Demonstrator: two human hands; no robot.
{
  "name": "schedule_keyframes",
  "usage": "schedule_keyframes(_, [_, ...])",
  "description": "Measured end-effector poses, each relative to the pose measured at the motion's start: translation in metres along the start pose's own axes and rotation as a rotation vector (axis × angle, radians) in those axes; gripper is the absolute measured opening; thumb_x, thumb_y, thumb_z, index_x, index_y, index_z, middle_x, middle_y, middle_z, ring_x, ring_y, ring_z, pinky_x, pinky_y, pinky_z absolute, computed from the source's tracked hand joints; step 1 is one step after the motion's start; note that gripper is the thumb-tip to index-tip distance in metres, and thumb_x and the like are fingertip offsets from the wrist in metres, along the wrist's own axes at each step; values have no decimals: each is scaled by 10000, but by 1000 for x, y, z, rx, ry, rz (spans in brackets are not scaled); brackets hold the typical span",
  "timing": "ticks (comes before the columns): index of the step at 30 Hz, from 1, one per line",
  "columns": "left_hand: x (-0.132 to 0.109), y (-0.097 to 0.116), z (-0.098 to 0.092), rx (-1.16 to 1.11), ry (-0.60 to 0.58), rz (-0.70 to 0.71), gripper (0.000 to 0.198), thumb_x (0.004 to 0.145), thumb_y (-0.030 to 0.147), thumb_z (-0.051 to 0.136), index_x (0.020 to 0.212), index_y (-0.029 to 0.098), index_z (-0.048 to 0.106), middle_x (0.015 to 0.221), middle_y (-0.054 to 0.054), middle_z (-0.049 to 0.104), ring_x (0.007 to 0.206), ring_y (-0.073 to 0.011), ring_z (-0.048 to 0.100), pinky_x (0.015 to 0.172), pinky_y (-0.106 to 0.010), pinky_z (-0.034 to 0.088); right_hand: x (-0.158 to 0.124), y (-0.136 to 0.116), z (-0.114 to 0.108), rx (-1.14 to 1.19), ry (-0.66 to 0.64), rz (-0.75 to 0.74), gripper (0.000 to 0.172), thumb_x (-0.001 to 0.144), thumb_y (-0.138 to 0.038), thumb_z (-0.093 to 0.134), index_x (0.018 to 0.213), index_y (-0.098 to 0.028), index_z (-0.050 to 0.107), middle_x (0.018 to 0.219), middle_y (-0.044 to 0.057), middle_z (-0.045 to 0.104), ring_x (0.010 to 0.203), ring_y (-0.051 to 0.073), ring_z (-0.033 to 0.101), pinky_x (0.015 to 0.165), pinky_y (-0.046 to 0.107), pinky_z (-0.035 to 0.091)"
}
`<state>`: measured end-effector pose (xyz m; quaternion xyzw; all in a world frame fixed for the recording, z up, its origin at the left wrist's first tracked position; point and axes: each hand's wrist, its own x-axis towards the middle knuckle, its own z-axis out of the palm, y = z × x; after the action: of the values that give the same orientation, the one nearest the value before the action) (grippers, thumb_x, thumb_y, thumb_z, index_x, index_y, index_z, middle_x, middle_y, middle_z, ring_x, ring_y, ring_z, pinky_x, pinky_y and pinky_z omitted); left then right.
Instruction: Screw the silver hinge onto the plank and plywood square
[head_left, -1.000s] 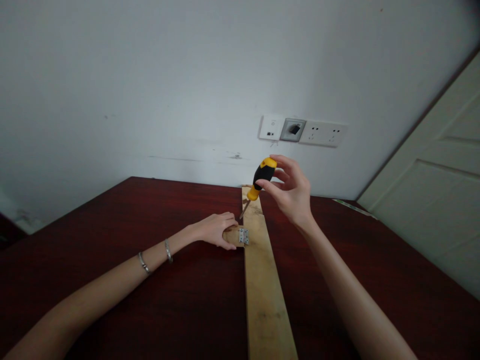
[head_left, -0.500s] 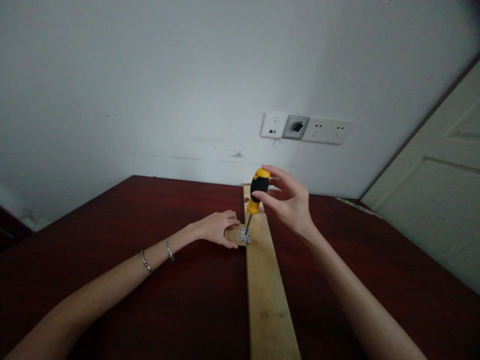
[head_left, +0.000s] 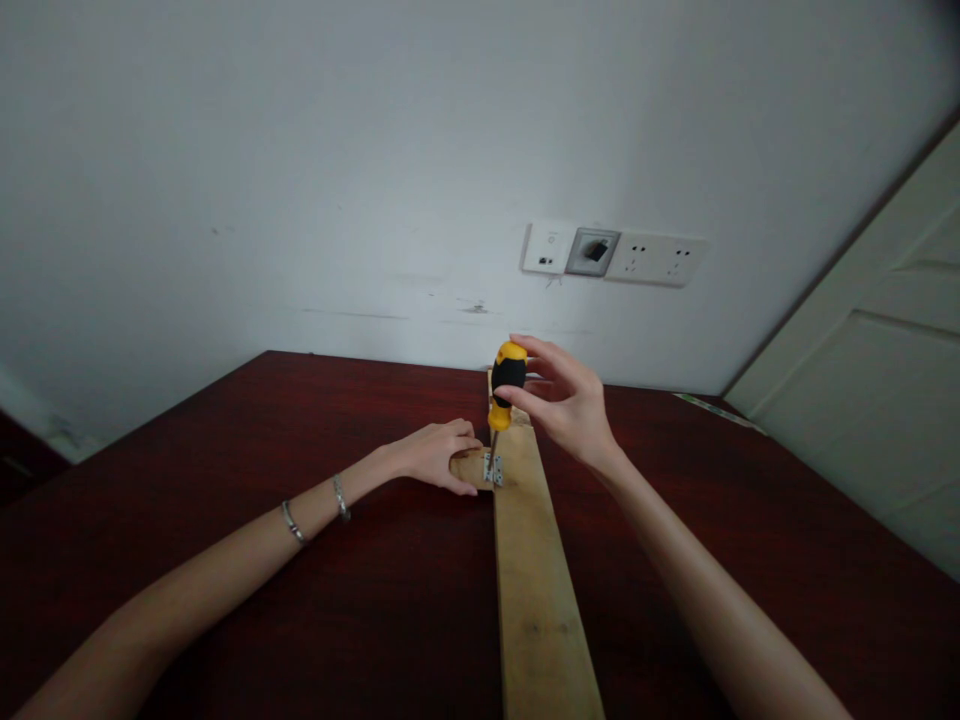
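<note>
**Screwdriver [head_left: 510, 372] Meets Hinge [head_left: 498, 472] on a Dark Red Desk [head_left: 352, 610]**

In the head camera's view, we see the right hand [head_left: 576, 408] with its fingers closed around the black-and-yellow handle of the screwdriver, its shaft angled down to the small metal hinge. The hinge lies across the seam between a short wooden block [head_left: 469, 468] and a long wooden board [head_left: 536, 580]. The left hand [head_left: 431, 455] grips the block, fingers on the far side, thumb on the near; two silver bracelets [head_left: 292, 523] circle that arm.

On the wall [head_left: 300, 150] behind, we can make out a row of socket plates [head_left: 656, 258], their small markings too fine to read. Whatever is printed on the green-marked strip [head_left: 720, 412] at the desk's back edge is likewise illegible to us. We cannot tell whether the screwdriver's tip sits in a screw. The handle hides part of the board's far end, while the frame cuts off its near end, both forearms and the pale door [head_left: 885, 400] at right.
</note>
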<state>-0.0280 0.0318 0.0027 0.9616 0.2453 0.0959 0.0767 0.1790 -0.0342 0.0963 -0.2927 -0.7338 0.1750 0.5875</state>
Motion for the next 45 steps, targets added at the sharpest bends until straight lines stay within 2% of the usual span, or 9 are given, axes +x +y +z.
schedule_keyframes(25, [1, -5, 4, -17, 24, 34, 677, 682, 593, 706, 1220, 200, 591, 1185, -112, 565, 1080, -297, 551, 889, -389, 459, -1, 5, 0, -54, -17, 10, 519, 731, -372, 749, 1228, -315, 611, 1223, 43, 608, 940, 187, 640, 703, 326, 621])
schedule_keyframes(45, [2, -4, 2, 10, 1, 46, 686, 706, 628, 662, 1218, 178, 590, 1172, -115, 554, 1091, -299, 536, 893, -364, 445, -3, 2, -1, 7, -73, -16, 497, 736, -315, 756, 1212, -321, 615, 1202, 39, 617, 941, 184, 640, 697, 314, 615])
